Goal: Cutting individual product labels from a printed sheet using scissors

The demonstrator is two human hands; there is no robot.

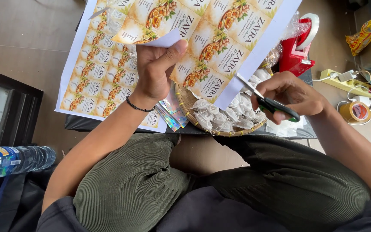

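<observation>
My left hand (154,71) pinches the label sheet (220,38), upper centre; my right hand (286,96) grips scissors (268,102), blades at the sheet's edge; most labels remain uncut.

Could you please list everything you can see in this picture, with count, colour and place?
label sheet in hand: one, white with orange labels, top centre
label sheet on the tray: one, same print, left
scissors: one pair, green and black handles, at the held sheet's edge
woven basket: one, tan, centre
white sachets: many, in the basket
tape dispenser: one, red, top right
tape roll: one, brown, right
power strip: one, yellowish, right
water bottle: one, clear, lying left
left hand: holds the sheet
right hand: holds the scissors
</observation>
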